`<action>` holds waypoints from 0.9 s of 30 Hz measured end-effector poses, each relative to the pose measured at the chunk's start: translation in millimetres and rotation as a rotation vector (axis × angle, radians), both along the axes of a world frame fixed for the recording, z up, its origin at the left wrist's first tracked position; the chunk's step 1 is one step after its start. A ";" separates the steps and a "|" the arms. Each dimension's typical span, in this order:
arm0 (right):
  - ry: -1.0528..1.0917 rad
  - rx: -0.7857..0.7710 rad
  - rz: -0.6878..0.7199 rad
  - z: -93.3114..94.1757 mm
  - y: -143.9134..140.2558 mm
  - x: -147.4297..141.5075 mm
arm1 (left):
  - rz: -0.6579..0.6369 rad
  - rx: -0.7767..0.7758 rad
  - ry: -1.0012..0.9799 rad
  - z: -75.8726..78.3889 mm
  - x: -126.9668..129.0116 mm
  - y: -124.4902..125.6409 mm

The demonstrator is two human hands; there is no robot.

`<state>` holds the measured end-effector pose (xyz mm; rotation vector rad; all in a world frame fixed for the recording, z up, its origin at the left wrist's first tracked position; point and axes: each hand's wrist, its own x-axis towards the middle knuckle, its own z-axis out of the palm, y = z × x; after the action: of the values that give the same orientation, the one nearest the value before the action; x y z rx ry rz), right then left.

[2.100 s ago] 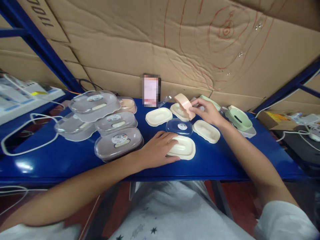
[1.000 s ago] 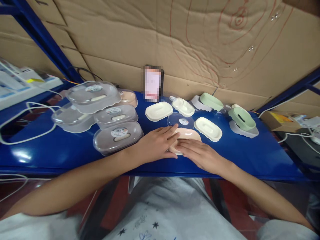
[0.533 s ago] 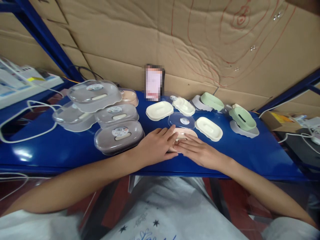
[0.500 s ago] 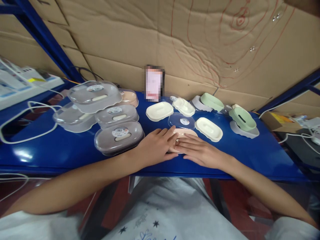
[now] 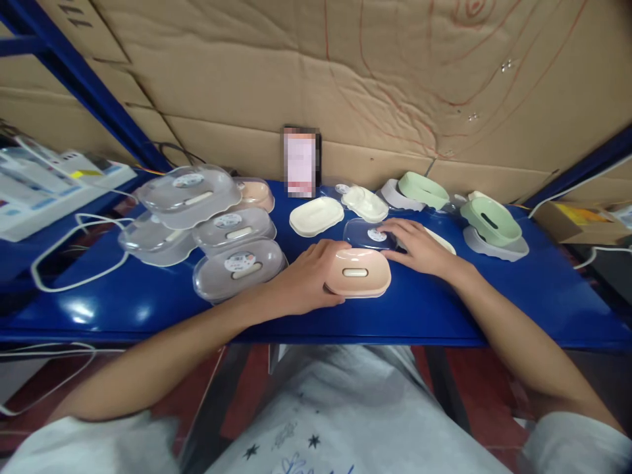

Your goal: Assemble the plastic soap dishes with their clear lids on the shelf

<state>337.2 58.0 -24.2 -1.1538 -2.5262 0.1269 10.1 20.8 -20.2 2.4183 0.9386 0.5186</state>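
A pink soap dish [image 5: 359, 273] with a slot in its middle sits on the blue shelf [image 5: 148, 306] in front of me. My left hand [image 5: 309, 276] grips its left end. Just behind it lies a clear plastic lid [image 5: 368, 234] with a round sticker, and my right hand [image 5: 419, 248] rests on the lid's right edge, fingers spread over it. A cream tray [image 5: 442, 240] is partly hidden under that hand.
Several closed clear-lidded soap boxes [image 5: 239, 268] are stacked at left. Cream trays [image 5: 316, 216] and green dishes [image 5: 490, 220] on grey bases lie behind and to the right. A phone [image 5: 301, 161] leans on the cardboard wall. White cables [image 5: 74, 250] trail at far left.
The pink dish was carried from the back and set on the cream tray, both hands pressing it. Now my right hand has left it and reached back to the clear lid.
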 end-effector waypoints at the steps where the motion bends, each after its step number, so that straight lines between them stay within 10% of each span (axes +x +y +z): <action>1: -0.004 0.000 -0.014 -0.4 0.9 0.9 | -0.007 -0.010 -0.008 -0.8 -1.1 0.1; 21: -0.009 0.140 0.262 6.1 -34.8 -31.7 | 0.031 -0.022 -0.131 -13.9 1.1 20.1; 27: -0.010 0.180 0.209 3.9 -33.2 -34.2 | 0.036 0.390 0.172 5.5 -12.6 -13.5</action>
<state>303.0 24.8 -20.3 -0.8231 -2.5999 -0.0538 -2.5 7.3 -14.6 2.8371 1.0327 0.5563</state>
